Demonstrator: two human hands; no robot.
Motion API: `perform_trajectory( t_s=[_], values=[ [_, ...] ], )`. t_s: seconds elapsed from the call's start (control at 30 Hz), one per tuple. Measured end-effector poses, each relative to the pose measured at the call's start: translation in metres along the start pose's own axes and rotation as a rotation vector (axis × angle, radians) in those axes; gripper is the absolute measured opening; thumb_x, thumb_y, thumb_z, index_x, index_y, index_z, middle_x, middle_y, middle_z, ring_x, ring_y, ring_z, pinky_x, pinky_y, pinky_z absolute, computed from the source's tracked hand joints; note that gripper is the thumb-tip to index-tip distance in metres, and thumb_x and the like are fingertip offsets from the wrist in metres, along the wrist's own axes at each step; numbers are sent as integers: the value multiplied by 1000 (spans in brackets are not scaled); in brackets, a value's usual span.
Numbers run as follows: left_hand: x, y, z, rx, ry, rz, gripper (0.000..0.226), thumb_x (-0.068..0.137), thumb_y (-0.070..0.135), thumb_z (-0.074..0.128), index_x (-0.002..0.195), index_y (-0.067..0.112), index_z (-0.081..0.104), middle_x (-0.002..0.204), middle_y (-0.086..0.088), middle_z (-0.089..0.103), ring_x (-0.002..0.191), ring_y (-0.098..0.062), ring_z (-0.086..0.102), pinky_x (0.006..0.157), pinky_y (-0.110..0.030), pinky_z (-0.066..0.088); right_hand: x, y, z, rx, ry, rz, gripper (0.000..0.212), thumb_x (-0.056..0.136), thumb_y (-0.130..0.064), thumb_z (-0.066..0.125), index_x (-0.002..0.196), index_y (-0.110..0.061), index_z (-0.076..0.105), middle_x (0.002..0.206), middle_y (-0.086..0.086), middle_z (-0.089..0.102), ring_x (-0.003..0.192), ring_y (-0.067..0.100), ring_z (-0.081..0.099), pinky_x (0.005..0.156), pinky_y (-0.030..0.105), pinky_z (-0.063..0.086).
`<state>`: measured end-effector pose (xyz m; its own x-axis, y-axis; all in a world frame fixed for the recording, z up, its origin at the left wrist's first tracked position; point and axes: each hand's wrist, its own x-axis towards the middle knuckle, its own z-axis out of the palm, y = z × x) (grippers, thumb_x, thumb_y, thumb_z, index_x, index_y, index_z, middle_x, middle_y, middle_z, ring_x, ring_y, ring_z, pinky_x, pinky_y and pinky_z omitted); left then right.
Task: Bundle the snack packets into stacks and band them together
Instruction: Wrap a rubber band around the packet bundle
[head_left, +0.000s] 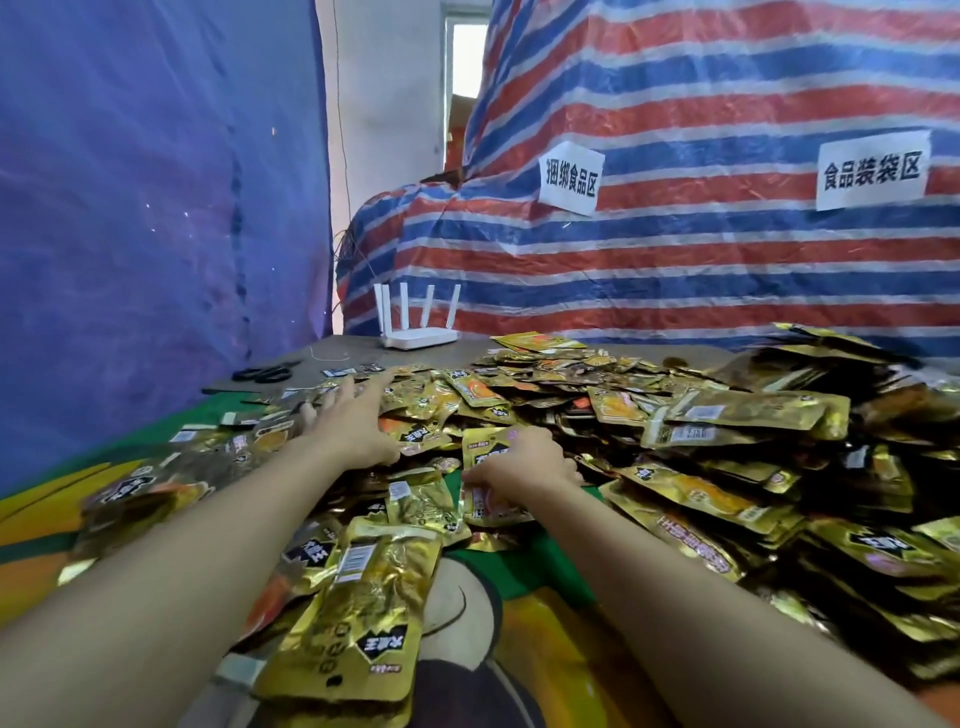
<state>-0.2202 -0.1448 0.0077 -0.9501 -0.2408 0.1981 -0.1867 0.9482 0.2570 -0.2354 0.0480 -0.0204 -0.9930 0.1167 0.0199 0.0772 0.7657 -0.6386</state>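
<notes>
The gold snack packets (649, 410) lie heaped loose on the counter (441, 349). The left hand (358, 423) reaches over them, its grip open, fingers straight, holding nothing. The right hand (527, 462) has its grip curled round the held packets (485, 449), stood on edge. The foil looks slick, so these may fan out or slip before banding. The left hand's reach could also drag in crooked neighbours.

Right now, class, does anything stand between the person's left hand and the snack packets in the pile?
Nothing visible does. The left hand lies with straight fingers directly on the loose packets. The right hand grips a packet. The scissors lie farther back, off to the left.
</notes>
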Motion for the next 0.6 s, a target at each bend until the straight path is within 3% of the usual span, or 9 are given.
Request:
perform_trajectory(
  t_s=[0.07,0.1,0.2,0.3,0.37,0.43,0.5,0.6],
  values=[
    [9,5,5,-24,-15,3,101,81,28,74,157,47,11,167,-14,11,152,-37,17,119,-63,11,2,1,0,88,-36,4,53,68,-47,90,95,-15,57,115,8,66,116,32,59,103,45,47],
    [11,8,8,-6,-31,11,92,85,29,70,155,50,14,167,-13,11,152,-37,17,118,-63,11,3,1,-1,115,-50,11,50,67,-44,92,88,-16,55,110,8,68,113,31,62,101,46,48],
    [12,16,19,95,-6,48,65,96,29,54,150,54,28,167,-7,19,150,-34,23,118,-58,16,4,1,-4,216,-85,25,51,66,-37,94,98,-13,63,104,10,73,105,31,69,97,47,54],
    [5,17,19,1,57,105,57,96,20,52,141,54,46,160,-1,36,143,-30,39,116,-51,30,4,4,-10,357,-130,25,43,73,-24,90,100,-5,65,92,14,75,86,31,75,85,45,61],
    [0,18,10,-103,59,158,50,96,19,53,133,54,57,152,3,48,135,-29,47,111,-49,39,1,8,-18,459,-151,23,31,80,-13,82,94,-3,57,73,13,74,61,27,73,65,39,64],
    [-8,21,2,-131,114,212,40,99,23,55,129,48,63,142,6,58,128,-27,53,106,-46,43,-6,12,-27,565,-154,28,28,83,-4,73,103,0,53,70,14,70,43,23,65,46,32,57],
    [-18,27,-3,-196,205,256,36,99,21,55,129,39,64,132,3,65,121,-28,57,102,-45,46,-14,18,-36,652,-120,23,32,83,0,67,113,-2,54,83,18,70,45,27,65,46,36,56],
    [-37,40,-11,-407,384,291,28,101,16,54,125,28,62,108,-2,71,100,-29,63,88,-43,50,-27,28,-49,734,-64,-14,23,84,3,62,103,-6,53,95,20,68,61,32,66,67,48,60]
  ],
)
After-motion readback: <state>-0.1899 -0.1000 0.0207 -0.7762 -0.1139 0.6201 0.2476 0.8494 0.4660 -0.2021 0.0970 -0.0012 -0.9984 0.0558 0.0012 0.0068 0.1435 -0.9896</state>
